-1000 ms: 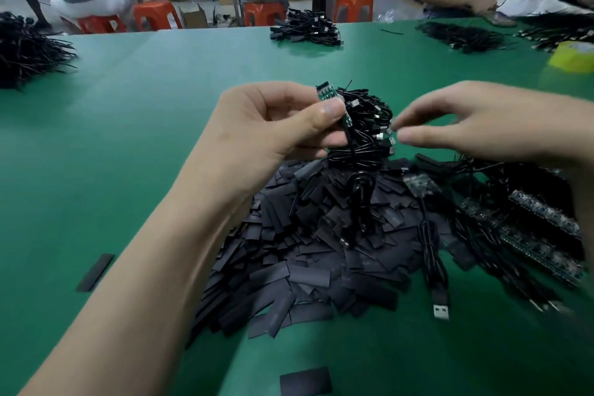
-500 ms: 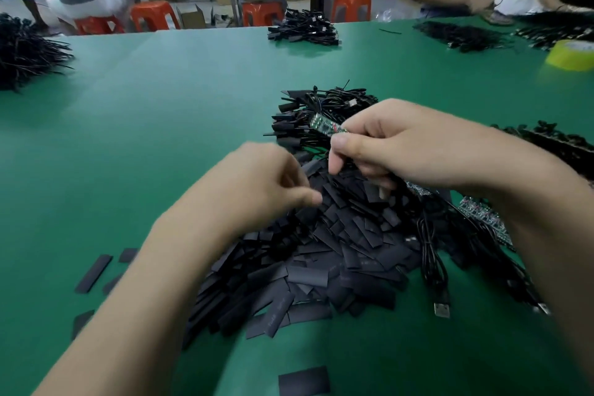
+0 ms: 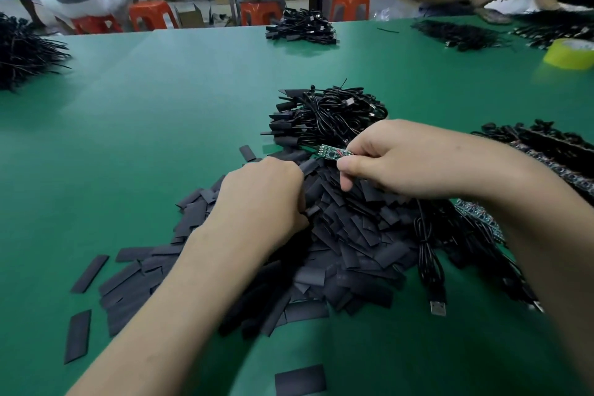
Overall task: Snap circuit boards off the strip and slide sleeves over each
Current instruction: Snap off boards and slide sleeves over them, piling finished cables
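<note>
Circuit board: pinched at its 3 o'clock end between thumb and forefinger of the right hand, and held clear above the sleeve pile. Ran its long axis near enough 9 to 3, with the bare green end poking out toward 9 o'clock and flecks of red on its face. Touched nothing but those two fingertips, as far as could be seen.

Left hand: sat knuckles up at 7 o'clock from the board, close by but apart from it, fingers curled down into the sleeves. Might have had one nipped under the thumb, but could not be told from this angle.

Put the board at 1 o'clock from that left hand, free end facing its way. Came down, by this reckoning, to one line-up. Needed a sleeve lifted from the pile, mouth turned toward 3 o'clock, then run along that 9-to-3 line onto the bare end. Called for the left hand to do the travelling, being the unburdened one and near, and for the right merely to hold level.

Noted elsewhere on the green table: a cable bundle with sleeved ends at 12 o'clock beyond the board, a strip of unsnapped boards at 4 o'clock under the right forearm, and a USB plug at 5 o'clock.
</note>
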